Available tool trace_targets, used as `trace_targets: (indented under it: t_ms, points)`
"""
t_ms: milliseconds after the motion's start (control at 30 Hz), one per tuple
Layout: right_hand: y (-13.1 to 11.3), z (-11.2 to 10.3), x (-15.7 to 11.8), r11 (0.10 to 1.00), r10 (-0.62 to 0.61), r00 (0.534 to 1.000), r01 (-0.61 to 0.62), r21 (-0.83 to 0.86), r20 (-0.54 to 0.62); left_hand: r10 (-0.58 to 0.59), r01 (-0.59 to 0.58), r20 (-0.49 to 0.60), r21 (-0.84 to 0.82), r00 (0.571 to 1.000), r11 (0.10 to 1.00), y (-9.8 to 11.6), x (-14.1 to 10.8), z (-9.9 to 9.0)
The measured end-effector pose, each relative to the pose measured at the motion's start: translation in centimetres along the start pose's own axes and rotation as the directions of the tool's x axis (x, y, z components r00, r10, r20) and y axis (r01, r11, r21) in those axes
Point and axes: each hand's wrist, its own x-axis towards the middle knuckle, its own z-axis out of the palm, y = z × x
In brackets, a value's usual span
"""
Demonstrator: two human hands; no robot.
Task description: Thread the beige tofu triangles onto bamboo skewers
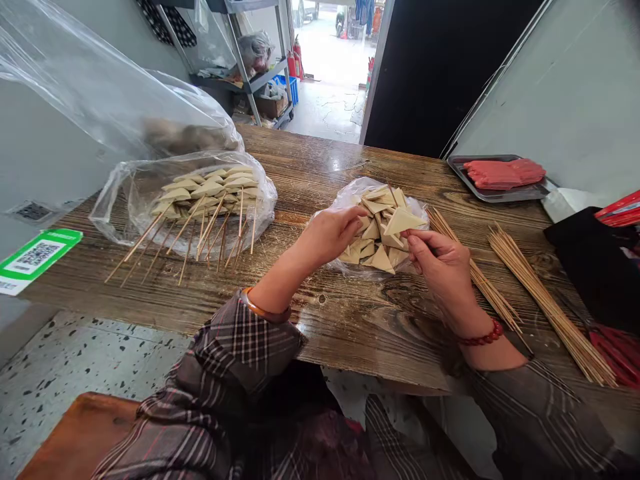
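Note:
Pale triangular pieces point(379, 259) lie heaped on a clear plastic bag point(345, 199) at mid-table. My right hand point(440, 263) pinches one triangular piece point(403, 221) between thumb and fingers, above the right side of the heap. At the heap's left edge is my left hand point(333, 233), fingers curled toward the pieces; what its fingertips hold, if anything, is hidden. Farther left, an open plastic bag point(117, 200) holds stacked skewered pieces point(210, 187), their sticks pointing toward me. A bundle of bare sticks point(480, 280) lies just right of my right hand.
A second stick bundle point(550, 303) lies farther right, near a black box point(595, 260) and red scissors point(617, 353). A dark tray point(505, 195) with pink packets point(503, 173) sits at the back right. A green-edged code card point(40, 257) is at the left edge.

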Motion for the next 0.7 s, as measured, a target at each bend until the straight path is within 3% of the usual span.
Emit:
trace_targets:
  t_ms: [167,367,567,700]
  points:
    - [0.1,0.1,0.1,1.0,0.024,1.0,-0.023,-0.014,0.011,0.129,-0.161,0.134,0.259,0.983,0.952,-0.6,-0.3,-1.1]
    - [0.3,0.1,0.0,1.0,-0.003,1.0,0.003,-0.023,0.029,0.081,-0.184,0.24,0.444,0.967,0.877,0.2,-0.8,-2.1]
    - [0.6,0.1,0.1,0.999,0.003,0.999,-0.002,-0.038,0.04,0.084,-0.199,0.247,0.491,0.965,0.848,0.6,-0.8,-2.2]
    - [0.6,0.2,0.1,1.0,0.014,0.999,-0.013,-0.029,0.044,0.046,-0.149,0.21,0.504,0.977,0.851,0.2,-1.0,-2.4]
